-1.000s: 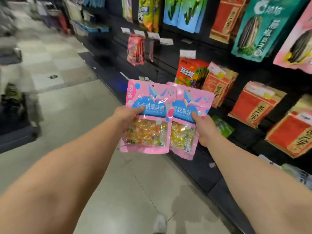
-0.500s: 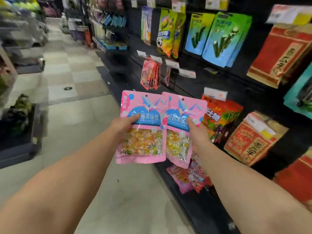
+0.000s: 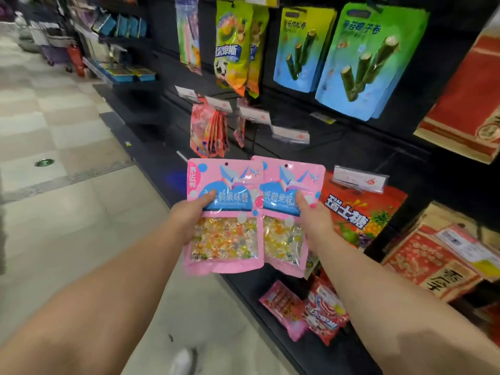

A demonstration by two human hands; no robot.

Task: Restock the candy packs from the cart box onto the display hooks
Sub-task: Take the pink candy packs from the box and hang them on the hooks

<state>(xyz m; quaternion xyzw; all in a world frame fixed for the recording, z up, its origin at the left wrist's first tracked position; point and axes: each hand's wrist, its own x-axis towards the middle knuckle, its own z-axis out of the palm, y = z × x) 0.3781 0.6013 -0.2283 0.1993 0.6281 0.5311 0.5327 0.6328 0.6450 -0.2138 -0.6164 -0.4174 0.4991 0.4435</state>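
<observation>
both arms extended forward, one pink candy pack per hand, held upright side by side in front of the dark display wall [image 3: 351, 136].

left hand [image 3: 189, 215]: thumb across the blue label of the left candy pack [image 3: 224, 212], remaining fingers hidden behind the pack; firm grip at its left edge.

right hand [image 3: 315, 220]: thumb on the front of the right candy pack [image 3: 286, 212], other fingers behind it, gripping at its right edge.

the two packs touch along their inner edges, the left one overlapping the right slightly. each has a small hang hole at top centre and a clear window below showing mixed coloured sweets. neither pack is on a hook; both are in the air, off the wall.

wall behind: red-orange packets [image 3: 209, 131] hang on a hook above the packs; white price tags [image 3: 290, 135] on hook ends; blue-green bags [image 3: 365, 63] upper right; red fruit-candy bag [image 3: 362, 212] just right of the right hand. pink and red packs [image 3: 303, 309] lie on the bottom shelf. tiled floor [image 3: 67, 198] to the left.
</observation>
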